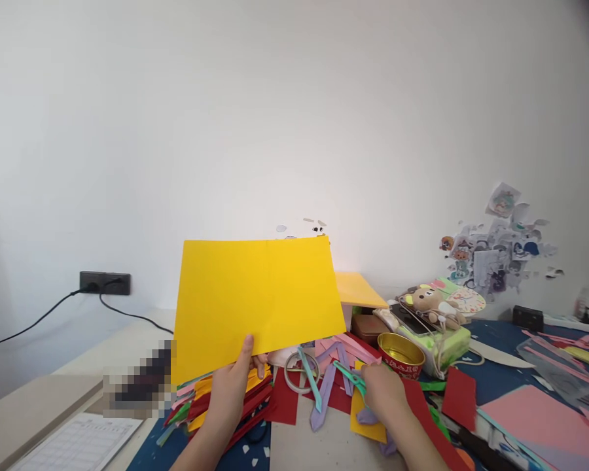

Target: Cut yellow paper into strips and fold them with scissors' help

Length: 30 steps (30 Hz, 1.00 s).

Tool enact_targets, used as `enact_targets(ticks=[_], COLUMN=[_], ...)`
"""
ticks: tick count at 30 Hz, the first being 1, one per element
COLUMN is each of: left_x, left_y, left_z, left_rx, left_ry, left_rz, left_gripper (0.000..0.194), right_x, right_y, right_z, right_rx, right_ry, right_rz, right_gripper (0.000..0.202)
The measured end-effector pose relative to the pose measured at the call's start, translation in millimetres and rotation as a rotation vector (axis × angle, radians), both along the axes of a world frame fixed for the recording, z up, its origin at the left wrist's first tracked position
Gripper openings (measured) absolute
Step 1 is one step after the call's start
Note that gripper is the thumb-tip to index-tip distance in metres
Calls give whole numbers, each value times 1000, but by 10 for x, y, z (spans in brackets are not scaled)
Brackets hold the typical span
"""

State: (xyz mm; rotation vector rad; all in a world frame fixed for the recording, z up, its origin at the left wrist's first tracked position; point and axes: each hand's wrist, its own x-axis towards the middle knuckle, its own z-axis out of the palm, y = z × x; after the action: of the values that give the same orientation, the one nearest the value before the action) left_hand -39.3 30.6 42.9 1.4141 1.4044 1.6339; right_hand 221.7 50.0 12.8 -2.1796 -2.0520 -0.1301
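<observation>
A large yellow sheet of paper (260, 294) is held up in front of the wall by my left hand (235, 376), its thumb on the near face at the lower edge. My right hand (383, 392) is closed round green scissors (351, 378), low over the worktop and right of the sheet. The scissors point up and left, apart from the sheet. Beneath them lie a smaller yellow paper piece (368, 428), purple strips (324, 396) and a light blue strip (310, 379). Folded red and yellow paper strips (245, 409) lie beside my left wrist.
A roll of tape (294, 373) lies between my hands. Behind my right hand stand a round gold-and-red tin (401, 356), a plush bear (434, 304) and a green pack (446, 347). Pink paper (544, 418) lies at right. A black socket strip (105, 282) with cables is at left.
</observation>
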Motion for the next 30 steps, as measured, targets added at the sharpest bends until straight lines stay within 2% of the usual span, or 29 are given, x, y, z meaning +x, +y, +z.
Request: enact_targets(ticks=[4,8,13,17,19,21,24,26,28,30], left_x=[-14,-16,-9,2,3,-1,-14,-17,-9,18], left_y=[-10,-49,-46,-14,-5,-1,9,13,3,-24], left_z=[18,56,49,36,39,40,29,19,13,13], left_rx=[1,-15,39,96,102,92,70,51,38,33], left_ry=[-62,-55,-111,-200,-216,-192,-132,-123,-114,-73], left_rz=[51,40,9,43,89,115,142,199,219,178], left_gripper=[49,52,46,45,43,40,40,40,41,45], right_x=[26,66,86,103,105,70,-95,-265,-435,-567], right_y=[15,4,0,56,93,113,63,-28,-140,-237], right_z=[106,183,161,103,99,112,133,127,106,80], right_rx=[56,101,444,667,732,663,349,156,0,-109], right_ry=[3,41,32,133,271,583,1039,1123,1123,1133], right_rz=[-65,-108,-75,-56,-38,53,349,510,566,608], right_gripper=[35,36,36,39,37,35,36,37,34,35])
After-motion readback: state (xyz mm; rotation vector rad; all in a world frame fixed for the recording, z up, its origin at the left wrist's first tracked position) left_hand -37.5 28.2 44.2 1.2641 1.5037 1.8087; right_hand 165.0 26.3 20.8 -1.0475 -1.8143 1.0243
